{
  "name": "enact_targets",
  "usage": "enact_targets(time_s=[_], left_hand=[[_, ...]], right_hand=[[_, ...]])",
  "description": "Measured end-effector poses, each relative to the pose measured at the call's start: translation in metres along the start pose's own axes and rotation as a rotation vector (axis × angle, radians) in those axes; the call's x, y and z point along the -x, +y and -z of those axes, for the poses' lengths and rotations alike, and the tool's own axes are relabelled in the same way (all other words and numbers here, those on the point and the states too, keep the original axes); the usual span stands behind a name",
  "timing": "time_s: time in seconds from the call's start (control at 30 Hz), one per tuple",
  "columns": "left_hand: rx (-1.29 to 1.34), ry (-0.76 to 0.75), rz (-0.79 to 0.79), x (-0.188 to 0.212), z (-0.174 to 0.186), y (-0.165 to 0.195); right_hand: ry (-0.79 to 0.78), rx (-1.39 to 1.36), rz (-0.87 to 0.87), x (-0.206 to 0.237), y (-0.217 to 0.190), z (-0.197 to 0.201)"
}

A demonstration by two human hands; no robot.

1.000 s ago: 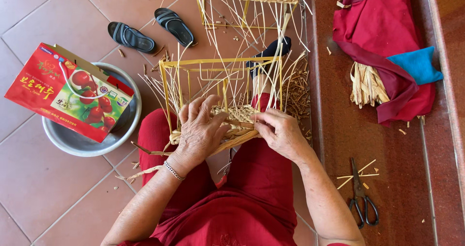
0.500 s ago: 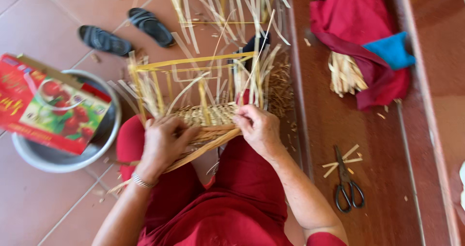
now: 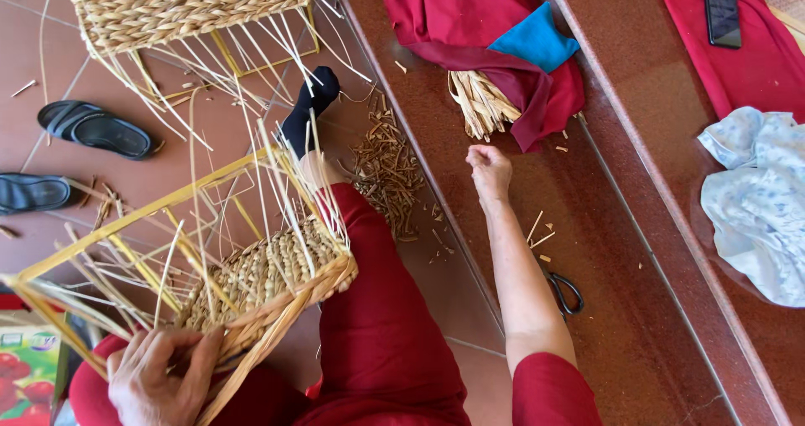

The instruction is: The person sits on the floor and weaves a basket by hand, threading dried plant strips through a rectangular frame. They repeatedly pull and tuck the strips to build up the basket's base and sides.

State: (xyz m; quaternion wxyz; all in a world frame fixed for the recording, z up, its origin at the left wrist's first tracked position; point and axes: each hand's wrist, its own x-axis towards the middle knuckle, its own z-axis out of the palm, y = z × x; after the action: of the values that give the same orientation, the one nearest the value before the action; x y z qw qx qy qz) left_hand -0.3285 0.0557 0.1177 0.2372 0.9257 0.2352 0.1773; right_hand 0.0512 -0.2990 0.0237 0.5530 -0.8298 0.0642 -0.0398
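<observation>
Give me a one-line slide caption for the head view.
Left hand steadies a half-woven basket on the lap; right hand reaches toward straw bundle.

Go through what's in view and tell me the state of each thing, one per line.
Left hand: gripping the half-woven basket, tilted on the lap.
Right hand: closed, reaching toward the straw bundle.
Scissors: lying on the step, partly hidden by the arm.
Phone: screen dark.
Sandals: off, on the floor.

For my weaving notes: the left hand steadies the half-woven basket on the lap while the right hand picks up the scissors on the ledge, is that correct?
Not quite. In the head view the right hand is nowhere near the scissors; it reaches toward the straw bundle. The left hand does steady the half-woven basket.
</observation>
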Motion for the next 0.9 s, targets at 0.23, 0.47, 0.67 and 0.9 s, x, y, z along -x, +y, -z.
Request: enact_targets(time_s=[0.23,0.47,0.67,0.9], left_hand=[[-0.152,-0.009,-0.272,0.007,0.005,-0.023],[-0.131,-0.056,-0.187,0.008,-0.008,-0.033],[-0.019,0.067,0.043,0.003,-0.008,-0.003],[-0.005,0.079,-0.074,-0.006,0.003,0.027]], right_hand=[[0.206,0.692,0.087,-0.037,0.008,-0.018],[0.137,0.800,-0.029,-0.054,0.007,-0.024],[0.045,0.544,0.113,-0.009,0.019,-0.007],[-0.634,0.411,0.194,0.117,-0.013,0.028]])
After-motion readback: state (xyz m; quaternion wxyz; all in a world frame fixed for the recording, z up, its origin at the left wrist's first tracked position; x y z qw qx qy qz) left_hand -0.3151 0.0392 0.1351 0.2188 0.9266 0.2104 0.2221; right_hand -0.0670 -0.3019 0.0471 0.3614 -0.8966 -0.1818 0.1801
